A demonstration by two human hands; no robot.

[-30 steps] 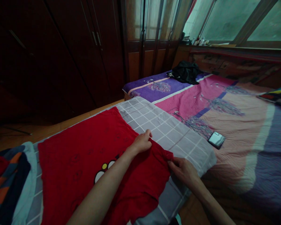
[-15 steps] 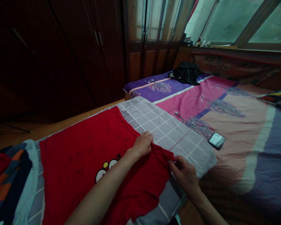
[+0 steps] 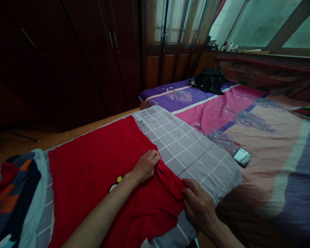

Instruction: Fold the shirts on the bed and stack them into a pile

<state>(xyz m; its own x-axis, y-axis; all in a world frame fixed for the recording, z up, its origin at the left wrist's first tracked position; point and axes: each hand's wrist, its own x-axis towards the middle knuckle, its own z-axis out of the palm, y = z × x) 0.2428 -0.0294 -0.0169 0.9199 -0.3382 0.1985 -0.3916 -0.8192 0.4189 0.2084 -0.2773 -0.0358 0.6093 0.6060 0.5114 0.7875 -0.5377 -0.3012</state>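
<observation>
A red T-shirt [image 3: 93, 151] with a cartoon print lies spread on a grey checked cloth. My left hand [image 3: 146, 166] is closed on the shirt's far edge, its fingers pinching the fabric. Part of the print is hidden under my left forearm. At the shirt's right end, my right hand [image 3: 197, 201] pinches a gathered bit of the red cloth between thumb and fingers. Between the two hands the edge runs in a folded, creased strip. Wrinkles cross the fabric nearer to me.
The grey checked cloth [image 3: 196, 151] covers a raised surface beside a bed with a colourful quilt [image 3: 263, 144]. A phone [image 3: 242, 157] and a black garment [image 3: 210, 81] lie on the quilt. Striped clothing [image 3: 18, 193] is at left. Dark wardrobes [image 3: 93, 51] stand behind.
Both hands have shifted left and slightly towards me, still holding the shirt. Its right end has been drawn inward and the edge between the hands is folded over more. The view has turned slightly left.
</observation>
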